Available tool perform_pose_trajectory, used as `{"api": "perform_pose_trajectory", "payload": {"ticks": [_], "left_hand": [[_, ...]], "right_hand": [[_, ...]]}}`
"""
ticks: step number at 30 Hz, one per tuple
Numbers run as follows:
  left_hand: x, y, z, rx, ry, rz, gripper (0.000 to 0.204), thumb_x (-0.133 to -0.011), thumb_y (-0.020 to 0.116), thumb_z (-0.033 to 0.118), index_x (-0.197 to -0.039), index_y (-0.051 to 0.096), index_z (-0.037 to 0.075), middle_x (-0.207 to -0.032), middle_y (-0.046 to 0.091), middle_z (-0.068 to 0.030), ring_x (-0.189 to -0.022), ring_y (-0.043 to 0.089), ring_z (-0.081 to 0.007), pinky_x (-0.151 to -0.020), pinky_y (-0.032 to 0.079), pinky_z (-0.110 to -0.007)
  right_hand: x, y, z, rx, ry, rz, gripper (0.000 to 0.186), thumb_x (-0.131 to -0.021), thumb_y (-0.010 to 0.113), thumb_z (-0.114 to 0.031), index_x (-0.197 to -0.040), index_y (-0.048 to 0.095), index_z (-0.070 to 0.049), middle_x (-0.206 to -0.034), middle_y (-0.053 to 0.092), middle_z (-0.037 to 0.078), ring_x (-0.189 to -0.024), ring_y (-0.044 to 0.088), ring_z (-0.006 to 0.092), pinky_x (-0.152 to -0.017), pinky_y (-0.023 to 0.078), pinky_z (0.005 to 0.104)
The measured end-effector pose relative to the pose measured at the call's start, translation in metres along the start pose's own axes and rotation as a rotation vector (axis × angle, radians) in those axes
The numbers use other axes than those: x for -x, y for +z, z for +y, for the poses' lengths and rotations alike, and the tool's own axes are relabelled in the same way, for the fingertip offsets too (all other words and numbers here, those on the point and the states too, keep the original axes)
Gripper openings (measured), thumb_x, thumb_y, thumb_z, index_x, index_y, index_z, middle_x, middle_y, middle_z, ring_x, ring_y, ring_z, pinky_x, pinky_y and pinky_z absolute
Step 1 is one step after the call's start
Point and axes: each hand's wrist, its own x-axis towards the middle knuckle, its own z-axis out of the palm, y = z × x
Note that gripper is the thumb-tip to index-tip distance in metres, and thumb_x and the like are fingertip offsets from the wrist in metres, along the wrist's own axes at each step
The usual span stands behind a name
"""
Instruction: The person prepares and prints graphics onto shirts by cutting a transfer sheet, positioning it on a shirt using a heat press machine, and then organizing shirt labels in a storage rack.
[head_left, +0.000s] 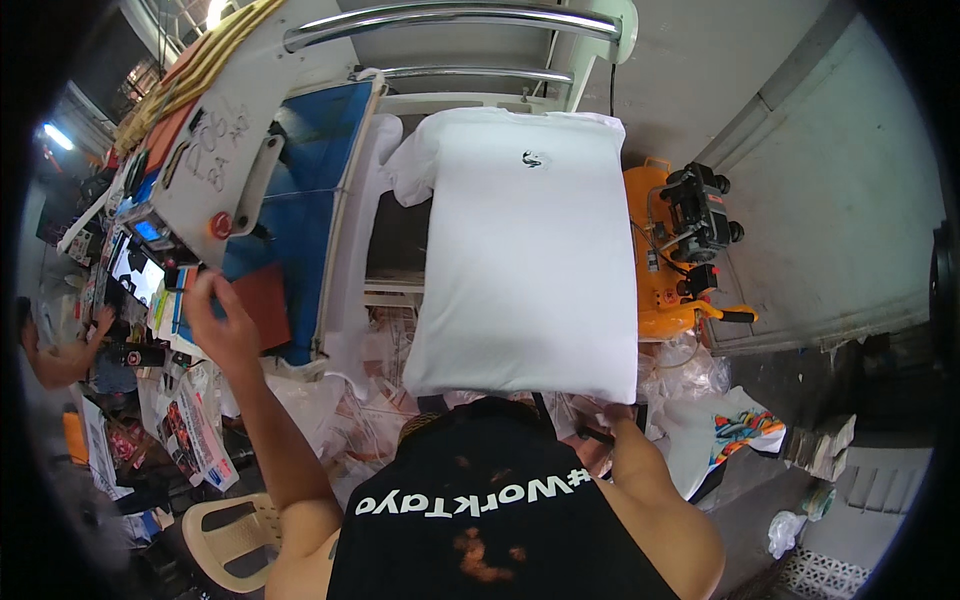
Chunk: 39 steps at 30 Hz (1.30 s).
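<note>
A white T-shirt [530, 260] lies stretched flat over a platen in front of me, with a small dark print near its far end. My left hand [222, 325] is raised beside the heat-press-like machine's white control box [215, 150], below its red button [220, 225]. Its fingers are apart with nothing visible in them, near a reddish-brown sheet [263, 305] on the blue surface [300, 220]. My right hand [620, 412] is at the shirt's near right corner; its fingers are mostly hidden there.
An orange air compressor [650, 300] stands right of the shirt. Chrome rails [450, 14] cross the far side. At left are a lit screen [135, 270], another person's arm [65, 360] and a beige plastic chair [235, 535]. Clear plastic wrapping [690, 375] lies at right.
</note>
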Motion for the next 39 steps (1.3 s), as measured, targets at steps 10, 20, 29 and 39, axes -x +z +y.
{"api": "perform_pose_trajectory", "payload": {"ticks": [10,20,29,39], "left_hand": [[-0.03,-0.01,-0.06,-0.544,0.037,-0.371,0.056,-0.097,0.054,0.052,-0.106,0.065,-0.002,-0.101,0.068,-0.0295,-0.103,0.062,-0.047,-0.101,0.043,-0.053],[-0.014,-0.012,0.007,-0.537,0.015,-0.397,0.06,-0.092,0.06,0.053,-0.11,0.064,-0.004,-0.111,0.067,-0.0284,-0.115,0.059,-0.0434,-0.107,0.039,-0.052],[0.103,-0.105,0.093,0.83,-0.007,-0.837,0.036,-0.085,0.077,0.015,-0.116,0.066,0.0,-0.12,0.067,-0.0165,-0.114,0.063,-0.0271,-0.101,0.047,-0.042],[0.242,-0.133,-0.217,0.463,-1.154,-0.43,0.015,-0.091,0.07,0.016,-0.096,0.07,0.001,-0.087,0.071,-0.0075,-0.081,0.068,-0.0186,-0.067,0.055,-0.034]], "right_hand": [[0.129,0.152,-0.056,0.589,-0.894,-0.059,0.024,-0.088,0.064,-0.011,-0.11,0.07,-0.006,-0.103,0.073,0.015,-0.097,0.07,0.031,-0.085,0.054,0.0397],[0.266,0.156,-0.144,-0.074,-1.158,-0.226,0.008,-0.087,0.07,-0.001,-0.095,0.069,0.0,-0.084,0.07,0.006,-0.08,0.066,0.0113,-0.074,0.053,0.0264],[0.315,0.184,-0.207,-0.261,-1.377,-0.509,0.011,-0.086,0.072,0.002,-0.096,0.068,0.0,-0.093,0.066,0.007,-0.084,0.065,0.0126,-0.076,0.054,0.0265],[0.352,0.219,-0.32,0.131,-1.797,0.79,0.058,-0.09,0.075,-0.025,-0.134,0.051,0.005,-0.139,0.05,0.025,-0.13,0.047,0.0379,-0.112,0.035,0.047]]}}
